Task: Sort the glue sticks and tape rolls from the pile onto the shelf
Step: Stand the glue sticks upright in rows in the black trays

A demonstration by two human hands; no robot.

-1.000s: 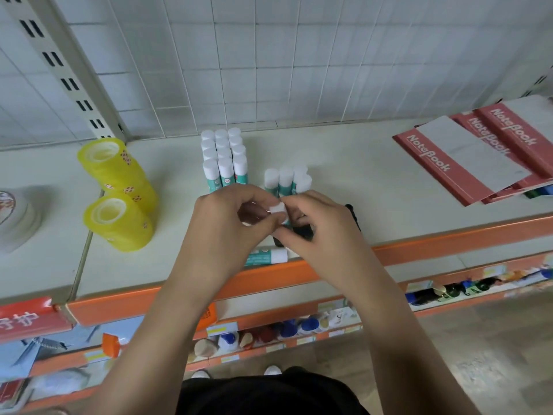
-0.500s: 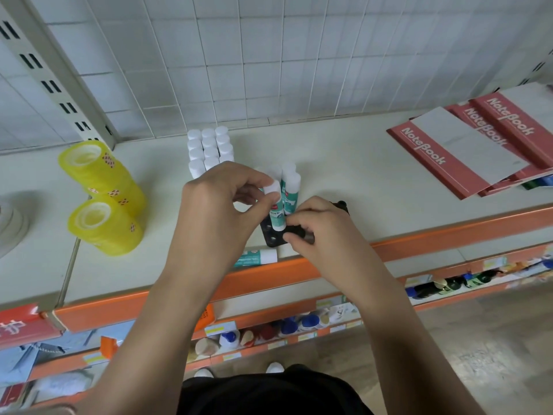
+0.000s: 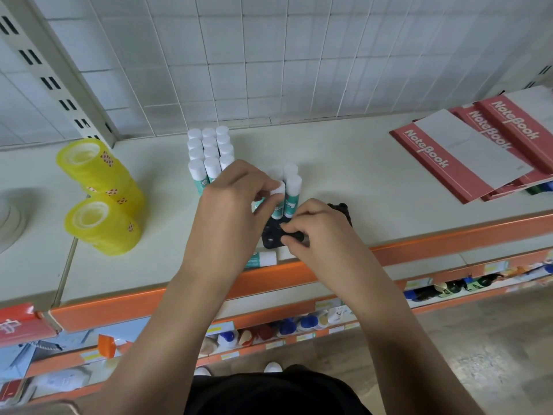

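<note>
Two grips | left hand (image 3: 227, 211) pinches glue stick (image 3: 277, 189) | right hand (image 3: 318, 232) fingers (image 3: 294, 226) clutch half-hidden black tray (image 3: 270, 236)

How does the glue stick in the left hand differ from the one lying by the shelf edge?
Held glue stick stands near upright; lying glue stick is on its side. Left hand pinches the held one's cap; no hand grips the lying one. Both: white cap, teal label.
</note>
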